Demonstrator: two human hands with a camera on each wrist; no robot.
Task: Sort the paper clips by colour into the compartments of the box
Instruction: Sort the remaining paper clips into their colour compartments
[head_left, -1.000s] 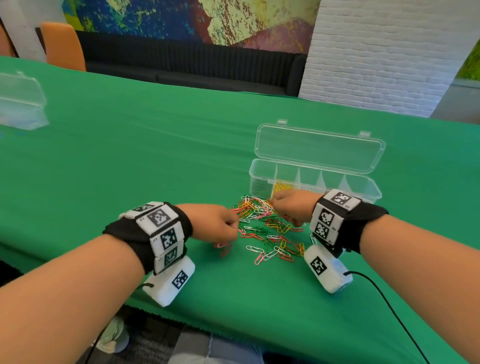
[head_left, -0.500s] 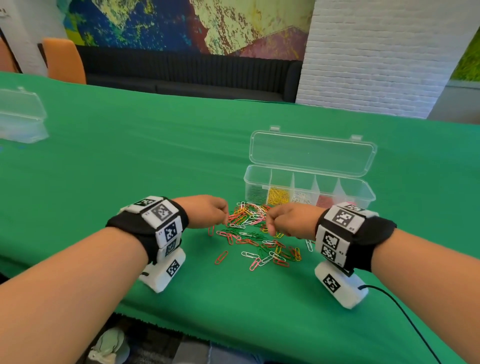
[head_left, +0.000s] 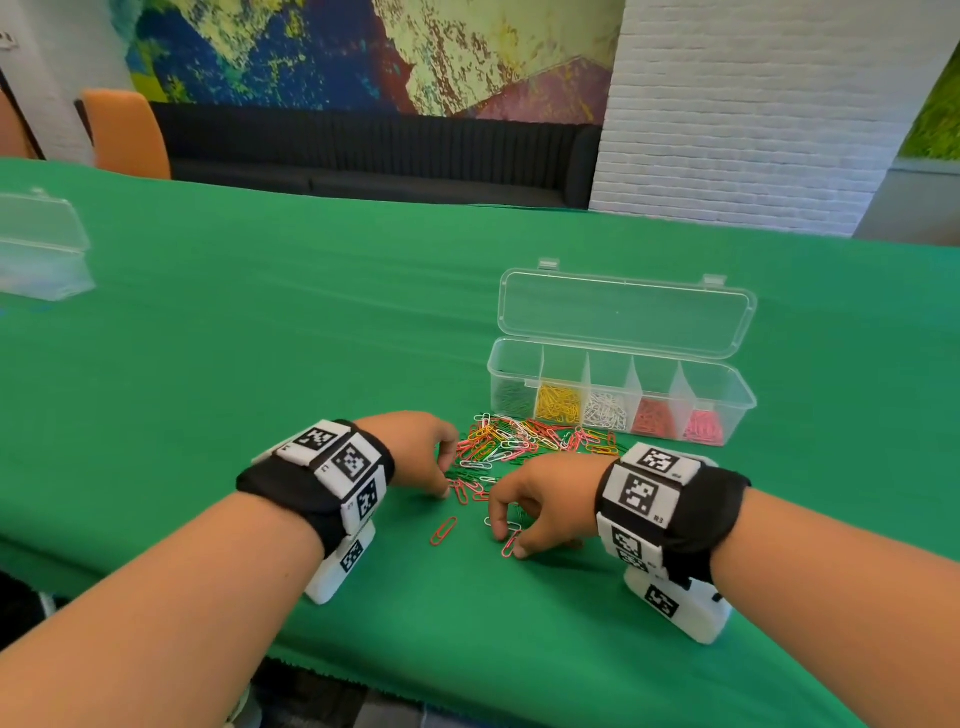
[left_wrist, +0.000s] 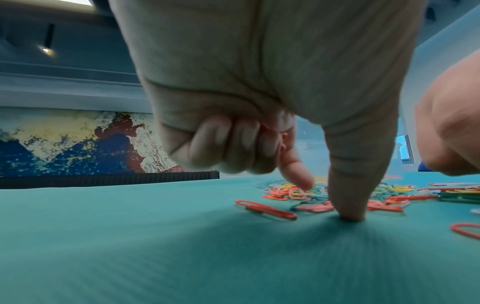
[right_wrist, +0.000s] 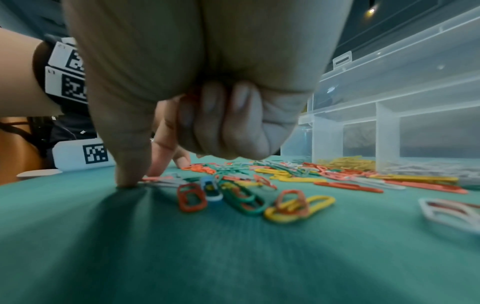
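A pile of mixed-colour paper clips (head_left: 519, 441) lies on the green cloth in front of the clear box (head_left: 748, 402). The box lid stands open. Its compartments hold green, yellow, white, red and pink clips, from left to right. My left hand (head_left: 448, 475) is at the pile's left edge. In the left wrist view its thumb (left_wrist: 348, 205) presses the cloth beside red clips, and a sliver of red shows inside the three curled fingers. My right hand (head_left: 509, 545) pinches a red clip (head_left: 511, 540) at the pile's near edge. Its other fingers (right_wrist: 223, 123) are curled too.
One loose red clip (head_left: 443, 531) lies alone between my hands. A second clear box (head_left: 41, 260) stands at the far left. The table's front edge (head_left: 467, 691) runs just behind my wrists. An orange chair (head_left: 127, 135) and a dark sofa stand beyond the table.
My right hand has drawn back from the pile near the box to the pile's near edge and come down on a red clip. My left hand has stayed at the pile's left edge.
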